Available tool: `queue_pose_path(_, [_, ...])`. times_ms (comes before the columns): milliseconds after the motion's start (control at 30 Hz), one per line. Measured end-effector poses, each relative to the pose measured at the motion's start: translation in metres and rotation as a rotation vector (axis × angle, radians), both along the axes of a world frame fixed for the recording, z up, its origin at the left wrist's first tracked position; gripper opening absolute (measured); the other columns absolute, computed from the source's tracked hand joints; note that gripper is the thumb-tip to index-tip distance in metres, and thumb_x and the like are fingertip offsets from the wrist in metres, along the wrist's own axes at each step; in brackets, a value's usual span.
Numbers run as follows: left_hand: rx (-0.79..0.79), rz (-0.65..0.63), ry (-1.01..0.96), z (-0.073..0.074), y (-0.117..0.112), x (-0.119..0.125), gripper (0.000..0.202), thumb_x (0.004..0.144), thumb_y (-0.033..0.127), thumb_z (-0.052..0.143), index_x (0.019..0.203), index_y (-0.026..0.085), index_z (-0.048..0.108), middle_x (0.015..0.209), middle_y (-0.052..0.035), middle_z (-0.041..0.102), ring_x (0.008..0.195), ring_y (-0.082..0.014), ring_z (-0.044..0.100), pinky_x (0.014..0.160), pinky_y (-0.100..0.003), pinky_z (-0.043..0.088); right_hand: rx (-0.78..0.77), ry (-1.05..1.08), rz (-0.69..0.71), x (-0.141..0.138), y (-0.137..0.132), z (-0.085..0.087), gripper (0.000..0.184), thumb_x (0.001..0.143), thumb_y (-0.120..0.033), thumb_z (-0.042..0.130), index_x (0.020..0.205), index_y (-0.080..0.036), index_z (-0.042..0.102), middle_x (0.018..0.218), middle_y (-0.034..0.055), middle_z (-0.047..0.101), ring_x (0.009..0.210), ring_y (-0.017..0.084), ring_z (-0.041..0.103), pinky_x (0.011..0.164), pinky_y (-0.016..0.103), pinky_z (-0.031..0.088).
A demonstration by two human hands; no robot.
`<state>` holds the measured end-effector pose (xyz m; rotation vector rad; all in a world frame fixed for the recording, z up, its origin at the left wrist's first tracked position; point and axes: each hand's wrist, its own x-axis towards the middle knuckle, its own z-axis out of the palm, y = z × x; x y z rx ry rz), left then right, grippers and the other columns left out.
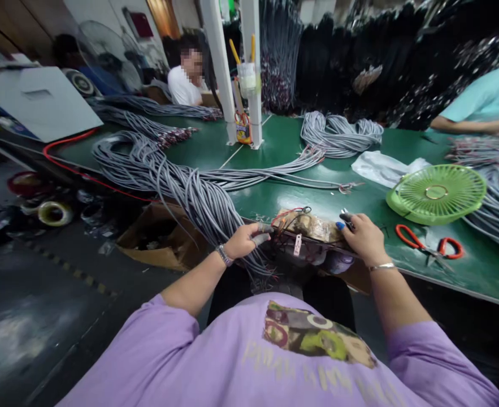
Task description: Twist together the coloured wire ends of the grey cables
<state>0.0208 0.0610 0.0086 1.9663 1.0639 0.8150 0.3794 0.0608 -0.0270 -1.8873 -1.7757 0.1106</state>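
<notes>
My left hand [246,239] is at the table's front edge, with grey covers on its fingertips. Its fingers are bent close together beside thin red and black wires [283,219]; whatever they pinch is too small to make out. My right hand [364,237] is closed around a small hand tool [346,217] with a metal tip and a dark body, mostly hidden by the fingers. Between both hands lies a brown, tape-wrapped block [317,227] at the edge, and a small pale pink tag [297,245] hangs below it. A thick bundle of grey cables [198,195] droops over the edge beside my left hand.
Orange-handled scissors [429,246] and a green fan grille [438,192] lie to the right, near a plastic bag [389,168]. More coiled grey cables [338,134] lie behind. A white post [255,73] rises mid-table. A co-worker's teal sleeve [482,93] shows at right.
</notes>
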Motion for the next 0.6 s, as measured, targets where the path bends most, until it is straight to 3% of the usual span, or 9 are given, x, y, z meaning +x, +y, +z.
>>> queue_pose_path(133, [0.141,0.017,0.156,0.020,0.055,0.008,0.033,0.088,0.037,0.061,0.111,0.015,0.071,0.107,-0.0084,0.076,0.098,-0.0203,0.071,0.094,-0.033,0.056,-0.193,-0.152,-0.084,0.016,0.021,-0.009,0.037,0.094,-0.036,0.047,0.117,-0.018,0.071,0.122,0.0124,0.062,0.098,0.024,0.062,0.067,0.031,0.042])
queue_pose_path(267, [0.392,0.083,0.613,0.035,0.121,0.025,0.033,0.087,0.029,0.058,0.115,0.017,0.070,0.121,-0.0098,0.071,0.115,-0.0247,0.064,0.107,-0.039,0.048,-0.206,-0.110,-0.154,0.018,0.022,-0.016,0.040,0.095,-0.042,0.046,0.119,-0.019,0.069,0.120,0.0120,0.062,0.099,0.025,0.063,0.068,0.031,0.042])
queue_pose_path(333, [0.470,0.098,0.811,0.039,0.154,0.037,0.041,0.086,0.030,0.059,0.124,0.016,0.065,0.137,-0.0120,0.062,0.129,-0.0282,0.055,0.114,-0.042,0.040,-0.202,-0.095,-0.154,0.018,0.021,-0.016,0.039,0.095,-0.043,0.046,0.117,-0.020,0.070,0.119,0.0118,0.062,0.097,0.024,0.063,0.067,0.030,0.042])
queue_pose_path(467, [0.416,0.136,1.083,0.044,0.216,0.059,0.081,0.077,0.050,0.070,0.146,0.015,0.046,0.160,-0.0172,0.034,0.149,-0.0357,0.030,0.121,-0.048,0.027,-0.189,-0.089,-0.153,0.017,0.020,-0.017,0.036,0.096,-0.042,0.046,0.111,-0.019,0.070,0.117,0.0109,0.063,0.093,0.022,0.063,0.065,0.029,0.040])
queue_pose_path(533, [0.362,0.142,1.137,0.045,0.242,0.068,0.090,0.074,0.057,0.070,0.148,0.015,0.040,0.157,-0.0178,0.039,0.146,-0.0344,0.036,0.119,-0.044,0.030,-0.189,-0.091,-0.153,0.017,0.021,-0.017,0.035,0.096,-0.041,0.046,0.109,-0.019,0.070,0.117,0.0099,0.063,0.092,0.021,0.063,0.064,0.028,0.039])
queue_pose_path(600, [0.307,0.144,1.160,0.045,0.261,0.077,0.086,0.075,0.059,0.067,0.146,0.017,0.042,0.146,-0.0166,0.052,0.134,-0.0311,0.050,0.111,-0.038,0.040,-0.192,-0.092,-0.154,0.018,0.021,-0.017,0.033,0.096,-0.040,0.046,0.106,-0.019,0.070,0.117,0.0090,0.064,0.091,0.020,0.063,0.063,0.028,0.038])
